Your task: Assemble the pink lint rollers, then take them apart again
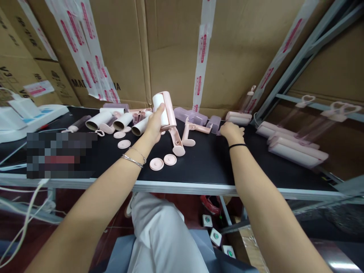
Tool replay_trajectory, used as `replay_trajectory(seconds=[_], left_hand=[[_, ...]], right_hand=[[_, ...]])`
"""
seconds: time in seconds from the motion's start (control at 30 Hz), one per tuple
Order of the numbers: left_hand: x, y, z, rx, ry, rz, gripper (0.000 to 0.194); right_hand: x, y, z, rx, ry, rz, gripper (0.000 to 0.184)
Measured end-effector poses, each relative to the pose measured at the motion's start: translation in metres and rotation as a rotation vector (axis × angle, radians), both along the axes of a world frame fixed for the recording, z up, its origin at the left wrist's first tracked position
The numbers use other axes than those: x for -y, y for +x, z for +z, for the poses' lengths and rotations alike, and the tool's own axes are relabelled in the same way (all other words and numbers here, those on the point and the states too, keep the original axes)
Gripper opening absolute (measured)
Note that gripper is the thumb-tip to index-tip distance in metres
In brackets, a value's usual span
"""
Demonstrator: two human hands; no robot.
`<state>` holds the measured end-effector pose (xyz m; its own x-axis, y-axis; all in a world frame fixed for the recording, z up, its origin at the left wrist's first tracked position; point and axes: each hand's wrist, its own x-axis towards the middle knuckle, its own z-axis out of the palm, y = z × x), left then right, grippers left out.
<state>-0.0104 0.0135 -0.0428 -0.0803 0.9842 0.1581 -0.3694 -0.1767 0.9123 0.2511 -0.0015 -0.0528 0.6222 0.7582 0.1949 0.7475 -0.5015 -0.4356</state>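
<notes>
The left hand [155, 127] is closed around the pink lint roller [170, 108] with its white roll [158, 101], above the black tabletop [210, 163]; if this grip becomes loose, the roller could drop onto the pink handle [177, 143] near it. The right hand [232, 132] is at a translucent purple cover [214, 122]; I cannot tell whether it grips, and a careless push might displace this cover.

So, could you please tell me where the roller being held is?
In the head view, the roller is in the left hand, just left of centre, right of the loose white rolls.
</notes>
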Motion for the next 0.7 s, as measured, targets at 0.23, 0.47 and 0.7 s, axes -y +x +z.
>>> replay_trajectory(seconds=[0.23, 0.47, 0.7], left_hand=[[-0.003, 0.0, -0.006, -0.011, 0.03, 0.021, 0.046], [0.001, 0.003, -0.005, -0.004, 0.034, -0.036, 0.041], [0.003, 0.004, -0.005, 0.0, 0.036, -0.066, 0.046]], right_hand=[[-0.011, 0.002, -0.005, -0.156, 0.136, -0.129, 0.05], [-0.014, -0.019, 0.024, -0.727, 0.828, 0.258, 0.015], [0.004, -0.102, 0.01, -1.321, 0.779, 0.847, 0.041]])
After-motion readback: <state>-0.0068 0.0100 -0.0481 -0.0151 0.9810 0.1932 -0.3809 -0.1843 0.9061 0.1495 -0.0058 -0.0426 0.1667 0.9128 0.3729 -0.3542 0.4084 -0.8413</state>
